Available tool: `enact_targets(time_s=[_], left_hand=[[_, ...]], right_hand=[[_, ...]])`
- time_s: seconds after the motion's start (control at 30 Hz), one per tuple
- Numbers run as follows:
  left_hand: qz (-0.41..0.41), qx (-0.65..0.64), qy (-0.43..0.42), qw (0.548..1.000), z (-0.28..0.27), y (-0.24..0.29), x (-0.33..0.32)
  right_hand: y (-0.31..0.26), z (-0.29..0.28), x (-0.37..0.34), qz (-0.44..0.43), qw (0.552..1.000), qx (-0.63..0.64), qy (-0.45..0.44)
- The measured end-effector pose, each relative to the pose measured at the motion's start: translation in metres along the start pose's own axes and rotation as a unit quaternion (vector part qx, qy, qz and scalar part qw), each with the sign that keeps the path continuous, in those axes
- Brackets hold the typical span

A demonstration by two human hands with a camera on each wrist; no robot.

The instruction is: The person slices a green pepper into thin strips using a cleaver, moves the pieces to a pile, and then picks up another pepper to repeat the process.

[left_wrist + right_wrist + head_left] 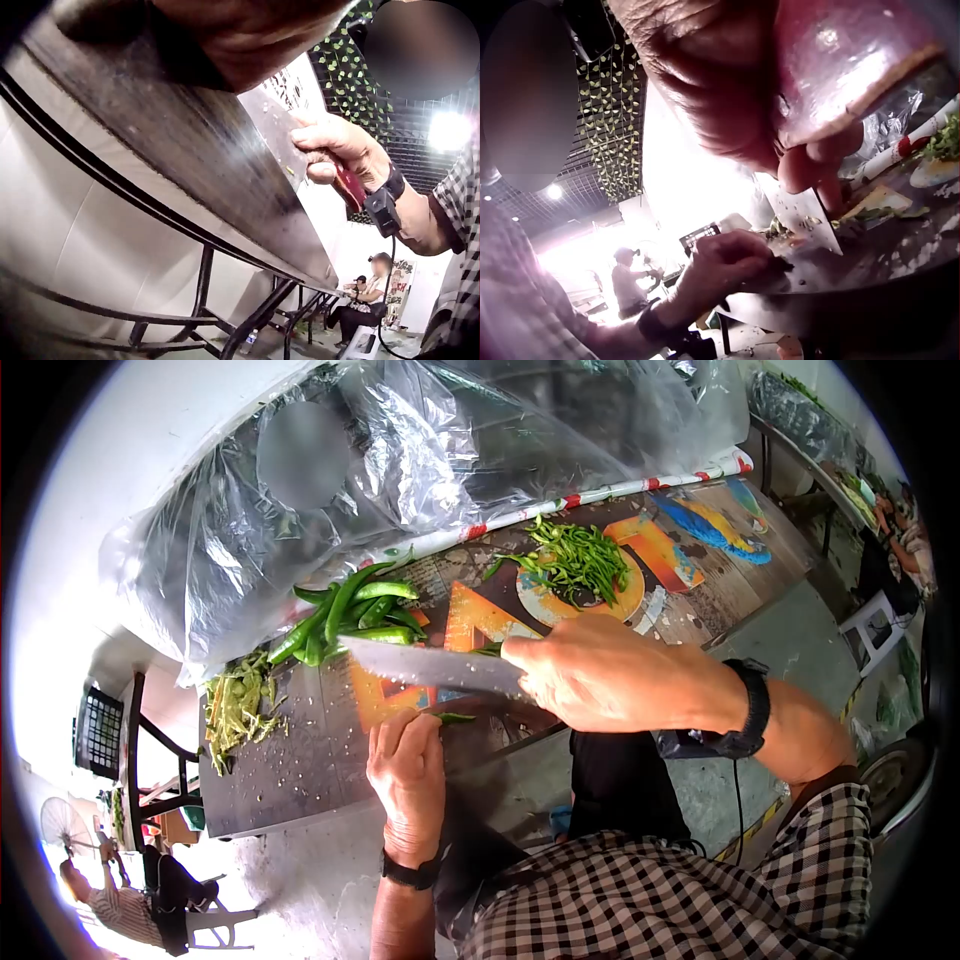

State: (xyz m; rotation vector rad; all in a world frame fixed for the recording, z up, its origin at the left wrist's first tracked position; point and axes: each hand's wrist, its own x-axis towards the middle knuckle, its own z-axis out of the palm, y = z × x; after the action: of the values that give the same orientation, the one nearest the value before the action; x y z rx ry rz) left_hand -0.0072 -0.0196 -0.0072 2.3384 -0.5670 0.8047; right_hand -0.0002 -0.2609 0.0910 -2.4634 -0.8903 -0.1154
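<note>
The pile of whole green peppers (341, 610) lies on the bench (300, 762), its pods leaning loosely over one another. The person's left hand (408, 768) is on the near side of that pile, by the bench's edge, fingers curled and pinching a small green piece (457, 718) whose end sticks out past the fingertips. Most of the piece is hidden, so its full shape cannot be told. Such a short grip probably steadies something that small.

The right hand (625, 678) is wrapped round the red handle (349, 189) of a broad knife (435, 667), and holds it raised over the bench, to the right of the pile, with the tip reaching back towards the peppers. Pale specks (810, 220) cling to the blade. Held up this way, the edge appears to be clear of the left fingers, and the full grip likely serves to control so wide a blade.

To the right of the pile and farther off sits a heap of thin green strips (582, 560); to its left and nearer lies a paler, yellowish-green heap (238, 710). The three lots are grouped separately, presumably so that they do not mix, with the whole peppers close enough for the left hand to reach. Beyond the pile, clear plastic sheeting (430, 450) runs along the bench's far side, perhaps as a cover.
</note>
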Motion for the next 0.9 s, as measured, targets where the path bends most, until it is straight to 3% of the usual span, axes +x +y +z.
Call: enact_targets(time_s=[0.13,0.33,0.53,0.77,0.9], left_hand=[[0.013,0.002,-0.003,1.0,-0.001,-0.001,0.0],[0.015,0.009,-0.002,1.0,-0.002,0.0,0.001],[0.006,-0.004,0.0,1.0,-0.002,0.002,0.002],[0.022,0.011,-0.012,1.0,-0.004,0.002,0.002],[0.005,-0.005,-0.019,1.0,-0.006,-0.001,-0.001]], right_hand=[[-0.01,-0.001,0.0,0.022,0.997,0.027,-0.064],[-0.004,0.006,0.002,-0.004,0.998,0.019,-0.063],[0.007,0.019,0.022,-0.092,0.995,0.023,-0.04],[-0.011,0.037,0.057,-0.082,0.993,-0.016,-0.079],[-0.002,0.034,0.046,-0.114,0.993,-0.026,-0.024]])
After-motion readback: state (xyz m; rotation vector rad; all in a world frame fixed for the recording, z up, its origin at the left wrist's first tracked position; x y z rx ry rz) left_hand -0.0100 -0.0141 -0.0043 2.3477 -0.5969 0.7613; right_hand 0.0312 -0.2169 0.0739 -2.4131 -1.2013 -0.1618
